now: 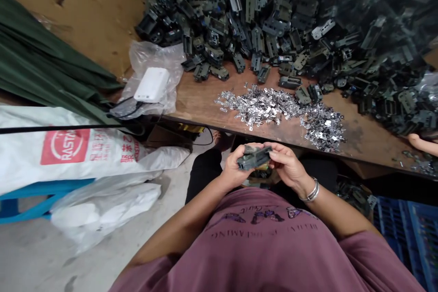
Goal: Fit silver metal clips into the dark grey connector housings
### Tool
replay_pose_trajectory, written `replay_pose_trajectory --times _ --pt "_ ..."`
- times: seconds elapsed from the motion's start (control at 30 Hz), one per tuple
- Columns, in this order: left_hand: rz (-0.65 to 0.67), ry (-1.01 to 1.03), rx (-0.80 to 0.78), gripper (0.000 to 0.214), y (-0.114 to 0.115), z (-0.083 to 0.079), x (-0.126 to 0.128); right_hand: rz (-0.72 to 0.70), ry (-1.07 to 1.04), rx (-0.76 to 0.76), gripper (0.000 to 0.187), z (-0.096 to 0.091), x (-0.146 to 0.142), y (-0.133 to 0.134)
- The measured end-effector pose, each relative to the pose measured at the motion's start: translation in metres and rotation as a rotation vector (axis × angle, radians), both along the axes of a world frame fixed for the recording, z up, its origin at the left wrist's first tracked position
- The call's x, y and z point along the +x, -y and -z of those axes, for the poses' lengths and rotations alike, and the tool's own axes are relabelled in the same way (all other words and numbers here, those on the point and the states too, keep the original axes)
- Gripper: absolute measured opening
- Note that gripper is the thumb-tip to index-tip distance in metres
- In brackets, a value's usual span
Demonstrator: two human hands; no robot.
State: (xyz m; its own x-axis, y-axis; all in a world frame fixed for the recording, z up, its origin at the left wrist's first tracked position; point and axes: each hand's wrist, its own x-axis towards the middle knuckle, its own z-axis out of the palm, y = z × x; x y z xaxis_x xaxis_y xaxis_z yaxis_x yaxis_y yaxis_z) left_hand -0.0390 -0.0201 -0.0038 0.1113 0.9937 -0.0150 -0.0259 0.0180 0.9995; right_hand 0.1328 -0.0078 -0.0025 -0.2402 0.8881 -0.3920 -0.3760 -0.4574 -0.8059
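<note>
A long dark grey-green housing [253, 159] is held low in front of my body, just off the table's near edge. Around its left end, the fingers and thumb of my left hand [233, 167] are closed. My right hand [288, 167] has its thumb and fingertips closed at the right end of the same housing; whether a small piece is pinched there is hidden. Beyond my hands lie a heap of small shiny metal pieces [265, 106] and a second, darker heap of metal pieces [324, 127].
A large pile of similar housings [253, 18] covers the back of the wooden table [195, 93]. A white box [152, 84] with a cable sits on plastic at left. Another person's hand [422, 144] rests at the right edge. Blue crates [398, 223] stand lower right.
</note>
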Motion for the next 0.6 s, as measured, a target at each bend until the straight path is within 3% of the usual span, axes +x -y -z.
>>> replay_pose_trajectory --times 0.13,0.23,0.3,0.43,0.53,0.6 --pt "0.099 0.022 -0.15 0.053 -0.004 0.001 -0.005 -0.054 0.067 0.107 0.041 0.011 0.007 0.003" --pt "0.288 0.227 -0.327 0.056 -0.006 -0.003 -0.009 -0.103 0.32 0.366 0.039 0.013 0.016 0.006" --pt "0.337 0.321 -0.465 0.05 -0.006 -0.005 -0.008 -0.184 0.507 0.573 0.038 0.01 0.021 0.005" --pt "0.253 0.359 -0.631 0.045 -0.007 -0.004 0.0 -0.381 0.799 0.832 0.036 0.004 0.033 -0.018" --pt "0.191 0.476 -0.646 0.052 -0.011 -0.006 0.006 -0.257 1.143 0.92 0.035 0.002 0.046 -0.057" --pt "0.171 0.524 -0.636 0.046 -0.015 -0.009 0.009 -0.198 1.426 0.897 0.033 0.002 0.05 -0.084"
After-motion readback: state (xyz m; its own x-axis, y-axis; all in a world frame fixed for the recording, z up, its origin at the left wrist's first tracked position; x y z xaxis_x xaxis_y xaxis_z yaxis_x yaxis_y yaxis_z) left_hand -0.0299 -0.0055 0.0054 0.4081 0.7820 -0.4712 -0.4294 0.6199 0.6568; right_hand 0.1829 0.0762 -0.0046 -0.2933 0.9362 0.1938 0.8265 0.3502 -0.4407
